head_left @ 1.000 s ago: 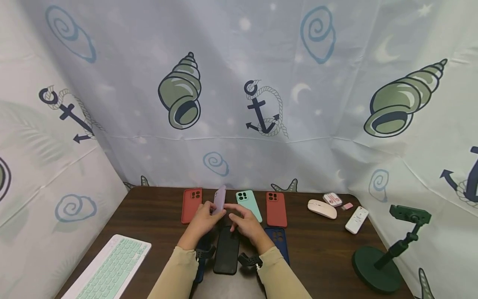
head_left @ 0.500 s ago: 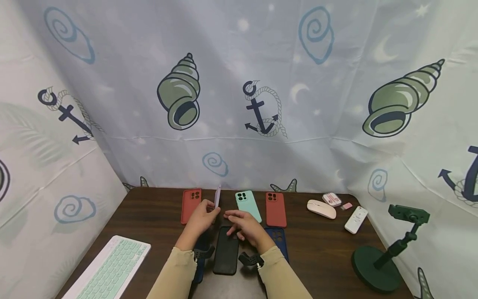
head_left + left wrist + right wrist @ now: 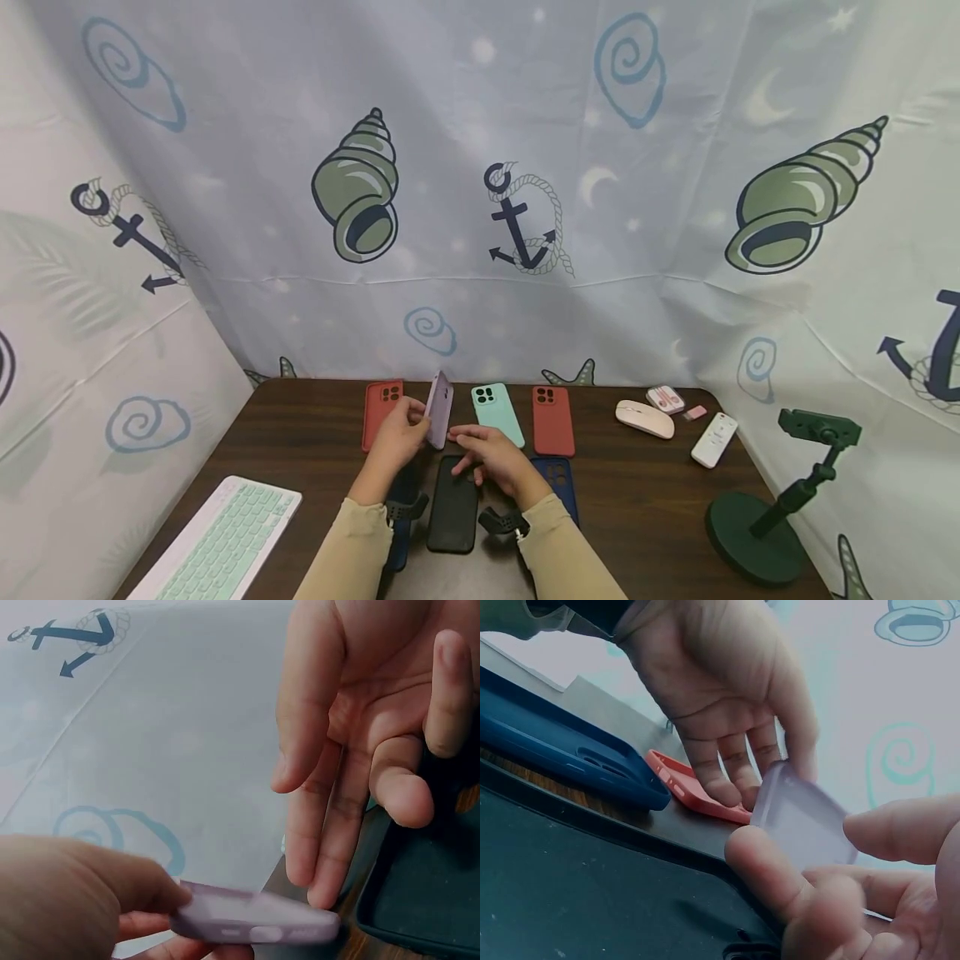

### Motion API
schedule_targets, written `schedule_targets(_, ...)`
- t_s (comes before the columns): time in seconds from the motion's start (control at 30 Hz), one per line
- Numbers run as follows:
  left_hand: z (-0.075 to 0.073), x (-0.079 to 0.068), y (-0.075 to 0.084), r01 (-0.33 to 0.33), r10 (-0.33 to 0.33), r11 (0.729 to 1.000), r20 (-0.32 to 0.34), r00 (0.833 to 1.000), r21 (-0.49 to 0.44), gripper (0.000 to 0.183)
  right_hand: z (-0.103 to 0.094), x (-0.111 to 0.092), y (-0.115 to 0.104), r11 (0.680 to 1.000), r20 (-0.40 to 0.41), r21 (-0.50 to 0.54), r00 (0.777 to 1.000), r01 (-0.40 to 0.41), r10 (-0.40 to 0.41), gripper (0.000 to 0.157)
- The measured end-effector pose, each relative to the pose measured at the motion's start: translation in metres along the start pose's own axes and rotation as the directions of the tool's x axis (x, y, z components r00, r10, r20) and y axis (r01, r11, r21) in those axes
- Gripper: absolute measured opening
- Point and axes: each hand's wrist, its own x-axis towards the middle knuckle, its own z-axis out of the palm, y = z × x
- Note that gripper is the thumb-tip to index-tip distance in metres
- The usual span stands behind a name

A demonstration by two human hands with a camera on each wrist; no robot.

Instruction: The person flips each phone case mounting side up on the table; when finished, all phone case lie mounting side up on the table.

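My left hand pinches a light purple phone case by its side, holding it upright above the far part of the table. In the left wrist view the case shows its edge with cutouts, the thumb along one corner. My right hand is just right of the case, fingers loosely bent and apart from each other. From the right wrist view, its fingers overlap the lower part of the purple case. Beneath the hands lies a black phone case, with a dark blue case partly hidden under the left wrist.
Behind the hands lie a red case, a mint case and another red case. Another blue case sits by the right wrist. A keyboard is left; a mouse, white remote and green stand are right.
My left hand has turned the purple case through edge-on to show its other face, bringing it slightly lower. The right hand has drawn its fingers back from it; the other cases lie still.
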Motion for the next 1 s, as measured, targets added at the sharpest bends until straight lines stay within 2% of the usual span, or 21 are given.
schedule_targets(0.17,-0.002,0.001,-0.004,-0.017,0.017,1.000,-0.016,1.000,0.025,0.026,0.002,-0.002,-0.002,1.000,-0.001,0.010,1.000,0.002,-0.002,0.046)
schedule_targets(0.33,-0.005,0.002,-0.007,-0.023,0.037,0.986,-0.080,0.996,0.166,0.025,0.004,-0.003,-0.002,1.000,0.006,0.017,1.000,0.007,-0.007,0.048)
schedule_targets(0.43,-0.006,0.001,-0.011,-0.035,0.071,0.957,-0.113,0.991,0.289,0.028,0.004,-0.003,0.000,1.000,0.009,0.019,1.000,0.011,-0.011,0.048)
schedule_targets(0.6,-0.003,-0.002,-0.020,-0.016,0.059,0.884,-0.077,0.995,0.468,0.039,0.004,-0.002,0.001,1.000,0.014,0.020,1.000,0.021,-0.021,0.049)
schedule_targets(0.67,-0.001,-0.002,-0.022,-0.009,0.046,0.871,-0.063,0.997,0.492,0.042,0.003,-0.002,0.002,1.000,0.017,0.020,1.000,0.020,-0.020,0.049)
schedule_targets(0.77,0.000,-0.003,-0.021,0.010,0.027,0.873,-0.069,0.997,0.488,0.044,0.002,-0.002,0.002,1.000,0.023,0.017,1.000,0.018,-0.018,0.050)
schedule_targets(0.87,0.001,-0.003,-0.019,-0.005,0.050,0.881,-0.082,0.995,0.473,0.042,0.001,-0.003,0.000,0.999,0.036,0.019,0.999,0.025,-0.026,0.049)
schedule_targets(1.0,0.002,0.000,-0.009,-0.107,0.149,0.922,-0.086,0.985,0.372,0.034,-0.006,-0.007,-0.008,0.998,0.057,0.041,0.997,0.048,-0.050,0.049)
